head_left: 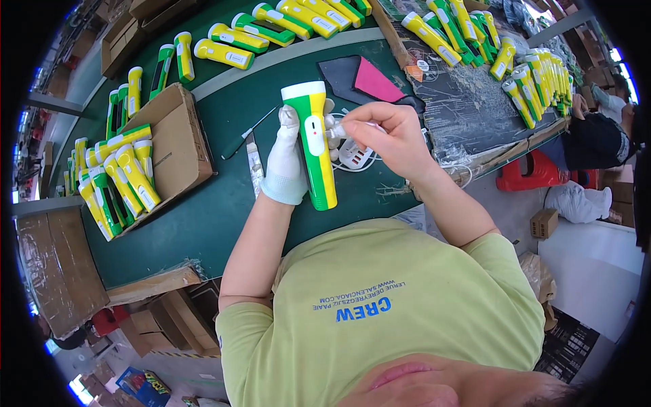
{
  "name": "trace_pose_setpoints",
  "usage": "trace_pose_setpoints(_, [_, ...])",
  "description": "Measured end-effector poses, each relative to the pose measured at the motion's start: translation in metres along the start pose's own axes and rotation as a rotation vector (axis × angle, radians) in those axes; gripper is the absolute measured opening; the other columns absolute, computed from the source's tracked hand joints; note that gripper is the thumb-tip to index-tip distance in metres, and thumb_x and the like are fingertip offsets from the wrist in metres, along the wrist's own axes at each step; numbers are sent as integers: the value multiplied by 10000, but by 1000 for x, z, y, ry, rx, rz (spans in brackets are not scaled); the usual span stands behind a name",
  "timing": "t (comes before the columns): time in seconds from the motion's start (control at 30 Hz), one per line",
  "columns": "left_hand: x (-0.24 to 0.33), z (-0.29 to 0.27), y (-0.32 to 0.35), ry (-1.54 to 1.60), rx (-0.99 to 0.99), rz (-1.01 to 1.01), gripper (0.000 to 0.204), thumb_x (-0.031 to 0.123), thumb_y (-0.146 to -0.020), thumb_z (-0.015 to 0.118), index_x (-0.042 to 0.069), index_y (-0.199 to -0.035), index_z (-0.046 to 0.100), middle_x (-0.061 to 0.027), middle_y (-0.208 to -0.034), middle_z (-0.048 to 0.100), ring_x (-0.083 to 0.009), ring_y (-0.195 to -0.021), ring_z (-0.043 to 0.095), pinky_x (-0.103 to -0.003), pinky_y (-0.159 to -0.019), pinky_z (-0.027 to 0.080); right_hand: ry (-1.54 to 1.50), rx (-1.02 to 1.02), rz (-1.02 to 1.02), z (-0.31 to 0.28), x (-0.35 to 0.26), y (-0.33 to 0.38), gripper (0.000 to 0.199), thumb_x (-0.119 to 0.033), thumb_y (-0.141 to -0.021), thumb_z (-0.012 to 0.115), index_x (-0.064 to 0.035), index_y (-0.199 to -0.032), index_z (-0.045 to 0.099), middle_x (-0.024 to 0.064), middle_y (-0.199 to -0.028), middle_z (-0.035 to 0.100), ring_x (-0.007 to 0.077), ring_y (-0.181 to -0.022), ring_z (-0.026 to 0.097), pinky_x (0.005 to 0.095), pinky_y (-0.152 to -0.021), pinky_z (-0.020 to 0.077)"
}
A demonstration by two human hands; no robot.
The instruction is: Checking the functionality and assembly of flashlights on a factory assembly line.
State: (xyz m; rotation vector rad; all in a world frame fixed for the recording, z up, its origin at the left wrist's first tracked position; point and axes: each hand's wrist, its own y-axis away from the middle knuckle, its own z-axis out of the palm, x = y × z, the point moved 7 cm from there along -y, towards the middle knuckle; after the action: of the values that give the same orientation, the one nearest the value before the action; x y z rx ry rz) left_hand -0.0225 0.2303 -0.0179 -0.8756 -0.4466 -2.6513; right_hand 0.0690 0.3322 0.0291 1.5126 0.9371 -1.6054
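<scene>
In the middle, my left hand (285, 159), in a white glove, grips a yellow and green flashlight (316, 152) with a white head. It is held nearly upright, head away from me, its white switch panel with a small red spot facing up. Gloved fingertips curl round its right side. Bare, my right hand (390, 136) pinches a small white plug-like piece (339, 127) close to that side; the fingers partly hide it. A white power strip (355, 154) with several sockets and a white cable lies beneath on the green table (224, 193).
At left, a cardboard box (186, 139) holds several flashlights. More flashlights (224, 53) line the far side. A screwdriver (249, 133) lies left of my glove; a black and pink cloth (373, 81) lies beyond. Flashlights (536, 81) cover the right-hand table, where another person (603, 139) sits.
</scene>
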Motion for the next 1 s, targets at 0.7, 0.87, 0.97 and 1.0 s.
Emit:
trace_pose_setpoints(0.7, [18, 21, 27, -382, 124, 277, 678, 625, -924, 468, 18, -1224, 500, -93, -1021, 591, -173, -867, 596, -327, -763, 507, 667, 59, -586, 28, -62, 20, 37, -28, -807, 670, -19, -824, 638, 84, -727, 656, 185, -614, 641, 290, -548, 489])
trace_pose_setpoints(0.87, [21, 24, 22, 407, -179, 42, 882, 879, -774, 284, 81, -1013, 575, -45, -697, 501, -176, -578, 460, -323, -556, 410, 81, 289, -46, -55, 12, -13, 120, -41, -883, 646, -22, -991, 693, -3, -863, 664, 43, -732, 558, 213, -647, 461])
trace_pose_setpoints(0.97, [44, 6, 20, 143, 165, 206, 732, 804, -807, 433, 101, -979, 533, -26, -768, 482, -152, -663, 463, -313, -637, 422, 42, 457, -62, -84, 10, -1, 92, -45, -816, 729, -58, -869, 656, -53, -756, 571, 29, -706, 529, 200, -619, 419])
trace_pose_setpoints(1.0, [38, -9, 16, 162, 187, 206, 694, 769, -828, 460, 102, -1013, 512, -50, -822, 546, -169, -717, 542, -330, -683, 467, 144, 345, -60, -71, 6, 3, 136, -58, -790, 758, -61, -849, 635, -45, -760, 572, 30, -706, 524, 205, -614, 417])
